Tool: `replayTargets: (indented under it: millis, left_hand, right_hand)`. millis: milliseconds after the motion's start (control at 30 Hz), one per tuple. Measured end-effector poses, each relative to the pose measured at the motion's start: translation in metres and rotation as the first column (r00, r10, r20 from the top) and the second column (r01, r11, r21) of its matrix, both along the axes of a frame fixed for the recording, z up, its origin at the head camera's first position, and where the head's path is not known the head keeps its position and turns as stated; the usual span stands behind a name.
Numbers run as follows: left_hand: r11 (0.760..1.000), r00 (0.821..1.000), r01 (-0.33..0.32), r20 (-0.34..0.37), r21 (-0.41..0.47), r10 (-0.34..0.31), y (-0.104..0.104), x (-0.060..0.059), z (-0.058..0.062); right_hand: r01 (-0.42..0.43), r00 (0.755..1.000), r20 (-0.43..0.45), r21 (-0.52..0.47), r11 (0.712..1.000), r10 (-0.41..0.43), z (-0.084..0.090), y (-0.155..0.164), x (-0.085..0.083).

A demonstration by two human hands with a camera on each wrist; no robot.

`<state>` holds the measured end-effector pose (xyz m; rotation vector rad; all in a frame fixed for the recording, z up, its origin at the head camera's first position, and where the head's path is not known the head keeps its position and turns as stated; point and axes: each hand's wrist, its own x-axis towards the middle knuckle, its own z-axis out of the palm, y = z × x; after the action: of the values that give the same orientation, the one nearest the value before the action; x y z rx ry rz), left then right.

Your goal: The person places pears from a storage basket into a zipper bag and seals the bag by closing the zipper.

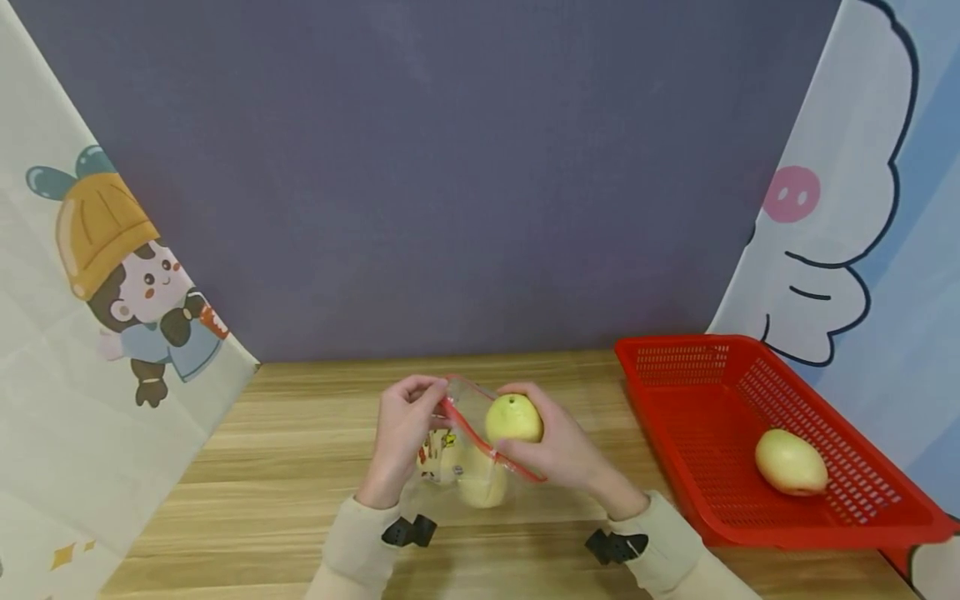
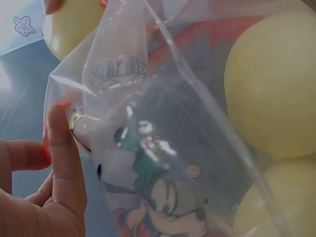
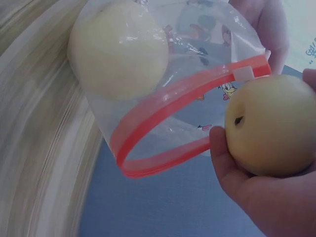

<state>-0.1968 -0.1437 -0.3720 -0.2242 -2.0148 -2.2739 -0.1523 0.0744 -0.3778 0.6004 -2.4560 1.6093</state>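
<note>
My left hand (image 1: 397, 437) pinches the red zip edge of a clear zip bag (image 3: 173, 101) between thumb and fingers. The bag's mouth gapes open, and cartoon figures are printed on its plastic. In my right hand (image 1: 566, 450) is a pale yellow pear (image 1: 513, 418), gripped right at the bag's mouth. The right wrist view shows this pear's dark stem hollow, facing the bag. Inside the bag, the left wrist view shows two more pears (image 2: 276, 84), partly cut off by the frame; one (image 1: 483, 483) shows low in the bag in the head view.
A red plastic basket (image 1: 675, 450) stands on the right side of the wood-grain table (image 1: 300, 467), with one pear (image 1: 791, 462) in it. Behind the table rises a dark grey-blue panel (image 1: 450, 183). Cartoon-printed sheets (image 1: 45, 417) flank both sides.
</note>
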Motion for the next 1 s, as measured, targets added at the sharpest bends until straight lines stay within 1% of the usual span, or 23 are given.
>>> replayTargets:
  millis: [133, 267, 400, 567, 667, 800, 1000]
  left_hand:
    - [1.000, 1.000, -0.008, -0.002, -0.009, 0.008, -0.002, 0.000, 0.000]
    - [1.000, 1.000, -0.021, 0.003, -0.017, 0.021, -0.004, -0.001, -0.001]
    - [1.000, 1.000, -0.012, 0.007, -0.025, 0.013, -0.004, -0.001, -0.001]
    - [1.000, 1.000, -0.005, 0.008, -0.029, 0.005, -0.002, -0.002, -0.001]
    - [0.999, 1.000, 0.000, 0.012, -0.034, 0.001, -0.002, -0.002, -0.002]
    - [1.000, 1.000, 0.014, 0.007, -0.028, -0.014, 0.000, -0.002, -0.003]
    - [1.000, 1.000, 0.026, 0.006, -0.015, -0.025, 0.001, -0.002, -0.003]
  right_hand:
    - [0.044, 0.999, -0.009, 0.039, 0.998, -0.044, -0.002, -0.003, -0.002]
    - [0.056, 0.998, 0.015, 0.064, 0.996, -0.057, -0.005, -0.005, -0.003]
    - [0.076, 0.997, 0.020, 0.078, 0.994, -0.078, -0.006, -0.008, -0.005]
    - [0.108, 0.994, -0.006, 0.095, 0.990, -0.108, -0.007, -0.016, -0.007]
    - [0.120, 0.993, -0.005, 0.117, 0.986, -0.120, -0.008, -0.021, -0.008]
    - [0.134, 0.990, 0.023, 0.160, 0.978, -0.139, -0.007, -0.027, -0.007]
    - [0.147, 0.981, 0.093, 0.223, 0.964, -0.171, -0.004, -0.031, -0.007]
